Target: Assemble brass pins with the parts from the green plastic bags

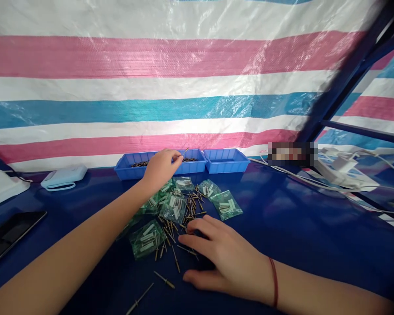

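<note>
My left hand point(160, 168) reaches forward over a blue plastic tray point(127, 171) that holds small dark screws. Its fingers pinch a thin screw point(185, 151) above the tray. My right hand point(218, 253), with a red string on the wrist, rests palm down on the blue table, fingers spread and touching loose brass-coloured screws point(190, 205). Several small green plastic bags point(147, 238) with white parts lie between the two hands.
A second blue tray point(226, 160) stands to the right of the first. A dark tablet point(9, 234) and white devices point(64, 177) lie at the left. White cables and a charger point(341, 168) run along the right. A striped tarp hangs behind.
</note>
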